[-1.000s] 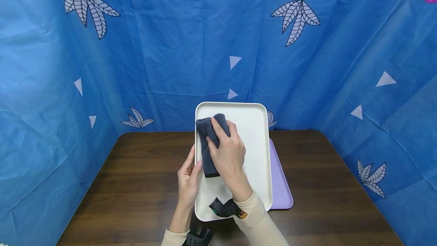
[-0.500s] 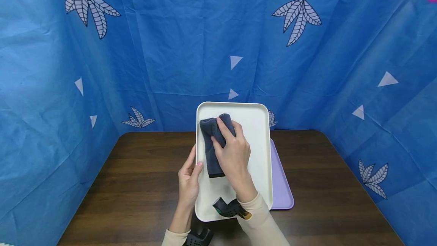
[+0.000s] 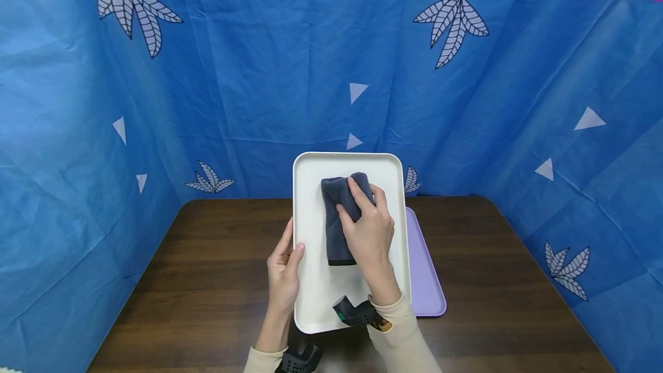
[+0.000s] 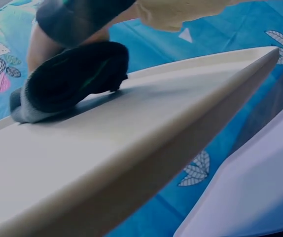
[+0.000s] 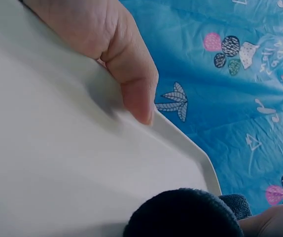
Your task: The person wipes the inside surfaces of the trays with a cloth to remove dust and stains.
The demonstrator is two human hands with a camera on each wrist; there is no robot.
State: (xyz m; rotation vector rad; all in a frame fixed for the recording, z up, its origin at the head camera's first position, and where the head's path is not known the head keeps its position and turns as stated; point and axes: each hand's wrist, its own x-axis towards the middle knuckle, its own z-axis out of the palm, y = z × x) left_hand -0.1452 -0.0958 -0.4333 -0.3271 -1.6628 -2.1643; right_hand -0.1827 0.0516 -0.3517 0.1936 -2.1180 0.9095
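My left hand (image 3: 283, 275) grips the left edge of a white rectangular tray (image 3: 313, 298), thumb over the rim and fingers behind it. The tray is held up, its inner face tilted toward me. My right hand (image 3: 370, 235) pinches a folded dark grey cloth (image 3: 339, 240) and presses it on the middle of the tray. From the left wrist view, the bunched cloth (image 4: 75, 79) lies against the tray's surface (image 4: 131, 118). The right wrist view shows the left thumb (image 5: 139, 98) hooked over the rim, with the cloth (image 5: 181, 212) at the bottom.
A light purple tray (image 3: 427, 281) lies on the dark brown wooden table (image 3: 217, 269), partly hidden behind the white one. Blue patterned curtains (image 3: 259, 73) hang around the back and sides of the table. Each wrist wears a black camera mount (image 3: 357, 312).
My right hand has slid the cloth rightward across the tray, from near its left rim to the middle. The left hand keeps its grip, and the tray has shifted slightly left and up.
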